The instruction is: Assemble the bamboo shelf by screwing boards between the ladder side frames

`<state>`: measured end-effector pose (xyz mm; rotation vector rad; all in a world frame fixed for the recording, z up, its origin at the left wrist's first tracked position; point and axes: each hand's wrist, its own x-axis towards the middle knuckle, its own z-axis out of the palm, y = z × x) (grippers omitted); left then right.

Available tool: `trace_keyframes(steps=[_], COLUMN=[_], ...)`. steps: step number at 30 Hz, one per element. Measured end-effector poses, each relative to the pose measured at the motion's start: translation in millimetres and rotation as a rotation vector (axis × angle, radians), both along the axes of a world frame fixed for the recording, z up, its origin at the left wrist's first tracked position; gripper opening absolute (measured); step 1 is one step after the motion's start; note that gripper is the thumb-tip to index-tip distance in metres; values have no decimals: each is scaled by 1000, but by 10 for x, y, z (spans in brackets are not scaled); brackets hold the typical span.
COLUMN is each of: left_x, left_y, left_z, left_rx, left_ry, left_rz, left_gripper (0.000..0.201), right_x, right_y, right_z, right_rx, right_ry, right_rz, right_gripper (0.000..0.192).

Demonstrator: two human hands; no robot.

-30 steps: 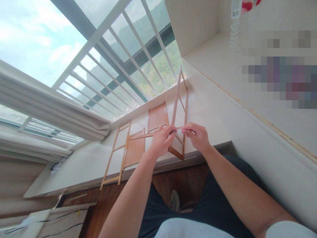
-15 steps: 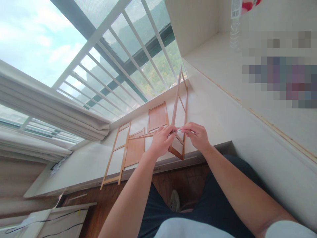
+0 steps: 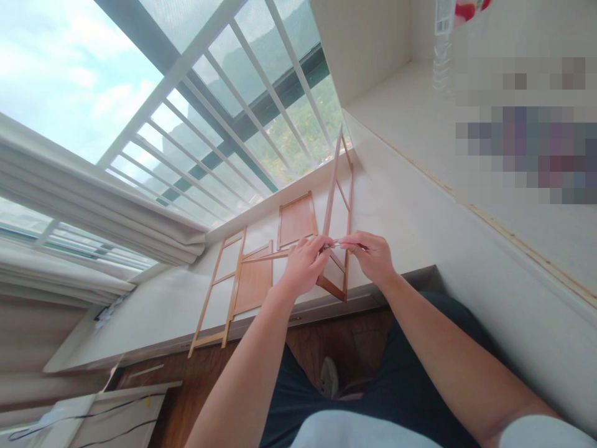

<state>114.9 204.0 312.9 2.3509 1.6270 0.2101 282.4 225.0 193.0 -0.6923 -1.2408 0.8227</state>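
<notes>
The left hand [image 3: 303,264] is curled, its fingers closed around a thin wooden strip [image 3: 265,255] near the strip's right end. The strip's long axis runs roughly level, leading away to the left from that hand, above the pale sill [image 3: 158,311]. The right hand [image 3: 370,255] is pinched, thumb and forefinger nearly closed on a small thin item at the same spot; the item is too small to identify, and whether it is separate from the strip cannot be told. The two hands meet tip to tip, almost touching, directly in front of the upright frame [image 3: 336,205].

The upright frame is a narrow wooden ladder-like piece with cross rungs, standing on the sill with its long axis running away from the person toward the window bars [image 3: 224,124]. The meeting point of the hands lies just beside the frame's near edge, about midway up (the exact contact, if any, is hidden by the fingers). The left hand holds the greater length; the right hand works only at the tip.

Lying flat on the sill to the left are a second ladder frame [image 3: 219,286] and two wooden panels, the near panel [image 3: 254,280] just beside that frame and the far panel [image 3: 296,221] behind the hands. A folded curtain [image 3: 93,205] hangs at the left.
</notes>
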Motion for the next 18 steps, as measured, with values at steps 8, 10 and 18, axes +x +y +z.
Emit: trace_keyframes(steps=[8, 10, 18], left_x=[-1, -1, -9], left_y=[1, -2, -4], left_z=[8, 10, 1], left_rx=[-3, -6, -13], left_ry=[-14, -16, -9], left_rz=[1, 3, -1], left_gripper=[27, 27, 28], right_x=[26, 28, -10], right_y=[-3, 3, 20], right_z=[-1, -10, -56], right_rx=[32, 43, 142], right_ry=[-52, -70, -111], right_rz=[11, 4, 61], right_gripper=[14, 13, 12])
